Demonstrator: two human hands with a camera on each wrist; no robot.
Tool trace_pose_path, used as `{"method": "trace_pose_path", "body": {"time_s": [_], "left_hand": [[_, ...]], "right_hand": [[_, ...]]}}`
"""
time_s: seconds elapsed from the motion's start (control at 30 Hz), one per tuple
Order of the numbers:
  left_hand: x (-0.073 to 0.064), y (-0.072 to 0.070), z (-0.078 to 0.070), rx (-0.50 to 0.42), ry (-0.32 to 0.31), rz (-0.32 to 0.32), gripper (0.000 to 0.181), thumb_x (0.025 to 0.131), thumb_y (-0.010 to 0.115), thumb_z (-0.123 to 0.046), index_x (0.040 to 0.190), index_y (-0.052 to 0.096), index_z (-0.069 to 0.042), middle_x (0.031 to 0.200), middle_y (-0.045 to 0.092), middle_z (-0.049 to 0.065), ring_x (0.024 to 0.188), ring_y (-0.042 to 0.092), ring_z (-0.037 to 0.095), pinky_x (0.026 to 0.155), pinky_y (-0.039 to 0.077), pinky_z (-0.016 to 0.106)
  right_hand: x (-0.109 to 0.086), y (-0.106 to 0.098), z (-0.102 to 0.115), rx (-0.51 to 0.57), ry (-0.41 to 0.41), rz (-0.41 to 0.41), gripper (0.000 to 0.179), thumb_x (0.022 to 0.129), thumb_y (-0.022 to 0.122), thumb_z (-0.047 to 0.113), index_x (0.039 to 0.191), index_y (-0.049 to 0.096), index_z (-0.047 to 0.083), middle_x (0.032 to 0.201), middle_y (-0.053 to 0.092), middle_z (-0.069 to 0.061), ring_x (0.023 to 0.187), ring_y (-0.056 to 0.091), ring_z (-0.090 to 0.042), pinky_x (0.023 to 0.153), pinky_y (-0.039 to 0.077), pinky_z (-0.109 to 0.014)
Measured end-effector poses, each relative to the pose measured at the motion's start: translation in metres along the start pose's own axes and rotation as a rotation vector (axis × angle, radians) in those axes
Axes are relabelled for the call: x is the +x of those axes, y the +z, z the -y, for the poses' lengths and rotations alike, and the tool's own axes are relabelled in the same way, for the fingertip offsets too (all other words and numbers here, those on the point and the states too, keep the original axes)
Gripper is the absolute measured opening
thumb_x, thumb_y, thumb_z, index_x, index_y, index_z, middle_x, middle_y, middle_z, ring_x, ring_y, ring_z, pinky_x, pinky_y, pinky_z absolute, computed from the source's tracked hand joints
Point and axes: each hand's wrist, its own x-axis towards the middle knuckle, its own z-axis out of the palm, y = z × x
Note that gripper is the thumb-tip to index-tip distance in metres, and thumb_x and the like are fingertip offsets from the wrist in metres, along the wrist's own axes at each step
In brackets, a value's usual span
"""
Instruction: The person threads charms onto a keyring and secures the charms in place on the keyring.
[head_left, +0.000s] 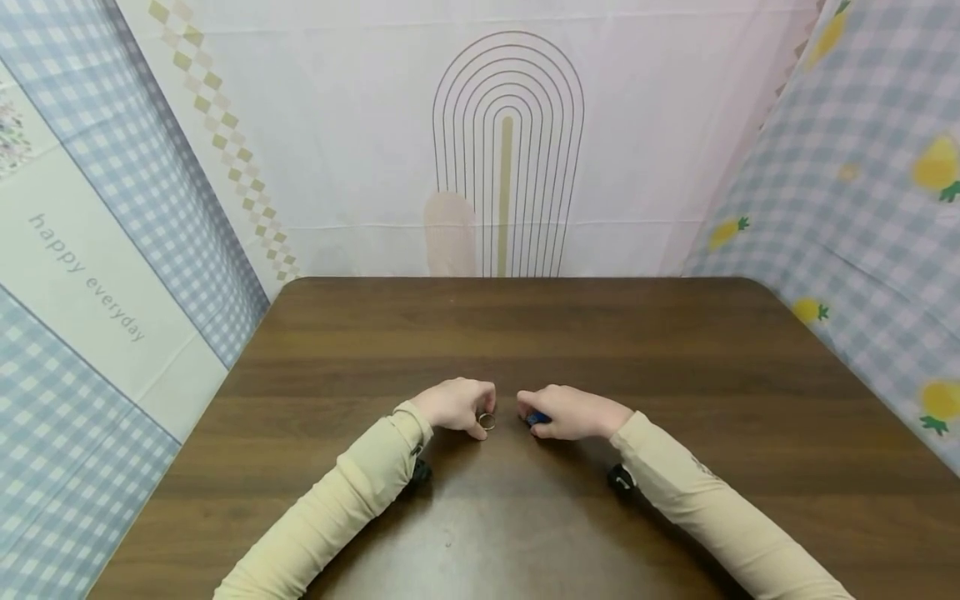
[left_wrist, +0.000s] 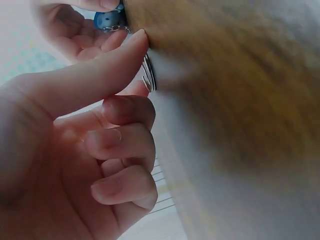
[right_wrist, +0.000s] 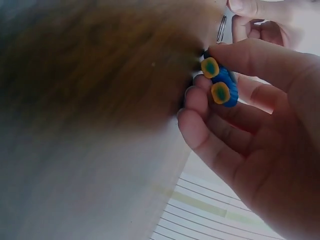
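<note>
In the head view my left hand (head_left: pixel 456 404) and right hand (head_left: pixel 576 412) face each other just over the brown table. Between left thumb and index finger I pinch a metal key ring (left_wrist: pixel 149 75), seen nearly edge-on in the left wrist view; the other left fingers are curled in. My right hand grips a small blue figurine (right_wrist: pixel 228 82), whose two feet, yellow with green centres, face the right wrist camera. A short chain (left_wrist: pixel 118 29) hangs by the figurine in the left wrist view. Right fingers hide part of the figurine.
The brown wooden table (head_left: pixel 510 333) spreads out around both hands. A white patterned cloth (head_left: pixel 337 125) hangs behind it, with blue checked cloths at either side. Dark wrist cameras (head_left: pixel 621 478) sit under both sleeves, close over the tabletop.
</note>
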Motion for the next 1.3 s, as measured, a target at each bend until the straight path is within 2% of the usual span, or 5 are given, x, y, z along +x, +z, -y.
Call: {"method": "trace_pose_path", "body": {"time_s": [0.23,0.67,1.0,1.2,1.3], "left_hand": [[0.003,-0.002,-0.003,0.020,-0.029,0.035,0.026,0.073,0.083,-0.015,0.085,0.060,-0.013,0.074,0.052,-0.003,0.070,0.048,0.013,0.066,0.039,0.025],[0.004,-0.002,-0.007,-0.025,0.000,0.012,0.024,0.071,0.082,-0.005,0.076,0.058,-0.011,0.069,0.051,-0.005,0.066,0.047,0.009,0.063,0.038,0.020],[0.006,-0.006,-0.004,-0.315,-0.028,0.016,0.013,0.076,0.077,0.000,0.076,0.065,-0.005,0.065,0.065,-0.001,0.055,0.057,0.006,0.055,0.046,0.018],[0.003,-0.014,-0.006,-0.431,0.016,-0.015,0.004,0.082,0.073,-0.003,0.084,0.071,-0.001,0.078,0.075,0.010,0.062,0.064,0.006,0.063,0.053,0.020],[0.003,-0.017,-0.007,-0.450,0.036,-0.037,0.006,0.084,0.072,-0.007,0.086,0.072,-0.001,0.079,0.075,0.010,0.062,0.065,0.006,0.065,0.053,0.019]], "right_hand": [[0.001,-0.001,0.001,-0.019,0.013,-0.005,0.011,0.087,0.061,0.005,0.085,0.053,0.012,0.072,0.051,0.007,0.062,0.043,-0.004,0.061,0.038,-0.020],[-0.001,-0.001,-0.008,-0.002,-0.054,-0.193,0.011,0.086,0.063,0.002,0.078,0.063,0.010,0.070,0.059,0.007,0.064,0.048,-0.002,0.061,0.044,-0.019],[-0.003,-0.006,-0.013,0.023,-0.041,-0.252,0.009,0.089,0.067,0.008,0.083,0.073,0.006,0.073,0.066,0.004,0.064,0.051,0.001,0.062,0.046,-0.017],[-0.003,-0.007,-0.017,0.026,-0.151,-0.370,0.008,0.090,0.066,0.007,0.085,0.073,0.005,0.083,0.068,-0.001,0.076,0.062,-0.008,0.071,0.053,-0.025],[-0.003,-0.008,-0.018,0.132,-0.177,-0.411,0.009,0.091,0.066,0.007,0.088,0.073,0.004,0.091,0.072,-0.004,0.086,0.067,-0.012,0.078,0.054,-0.028]]}}
